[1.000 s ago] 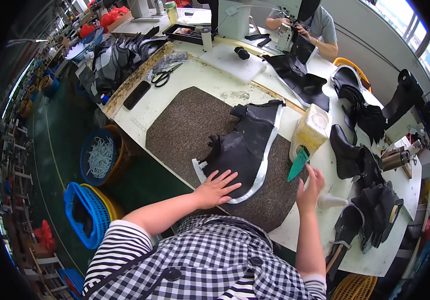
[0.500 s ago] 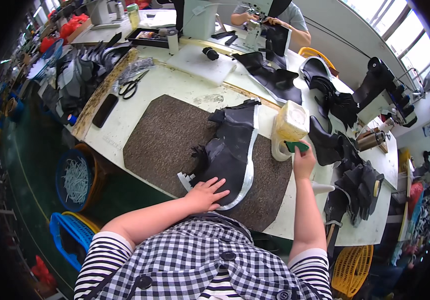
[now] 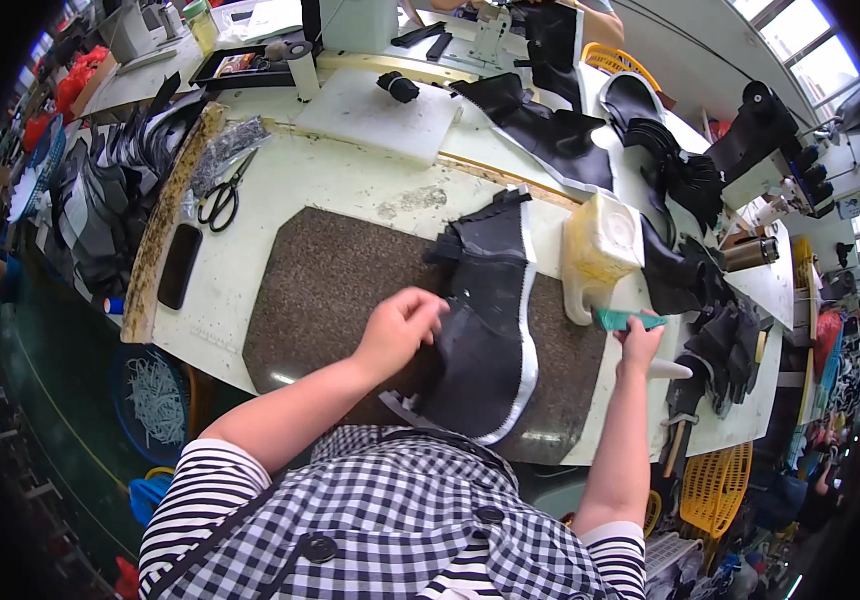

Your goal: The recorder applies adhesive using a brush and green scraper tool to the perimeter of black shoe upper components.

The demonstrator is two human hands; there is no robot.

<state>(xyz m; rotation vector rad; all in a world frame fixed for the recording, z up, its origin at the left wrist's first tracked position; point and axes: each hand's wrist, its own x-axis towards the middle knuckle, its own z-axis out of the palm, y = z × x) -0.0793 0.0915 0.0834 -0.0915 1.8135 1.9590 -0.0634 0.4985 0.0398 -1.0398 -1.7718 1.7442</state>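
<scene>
A black leather-like boot upper piece [image 3: 485, 345] with a white-edged border lies on a brown mat [image 3: 340, 265] in front of me. My left hand [image 3: 400, 332] is over the piece's left side, thumb and fingers pinched together near its edge; whatever they hold is too small to make out. My right hand [image 3: 639, 345] grips a flat green scraper [image 3: 628, 320] at the right of the mat. The scraper is beside the foot of a yellowish, glue-smeared plastic container [image 3: 600, 245].
Black-handled scissors [image 3: 220, 205] and a phone [image 3: 181, 266] lie at the left of the table. Black cut pieces [image 3: 715, 350] are heaped at the right, others [image 3: 545, 130] farther back. A white board [image 3: 380, 115] lies behind the mat. Another person's arm [image 3: 600, 22] shows at the far side.
My left hand has lifted from the piece's near end and moved up its left edge, its fingers now pinched. My right hand and the scraper have shifted slightly right and down.
</scene>
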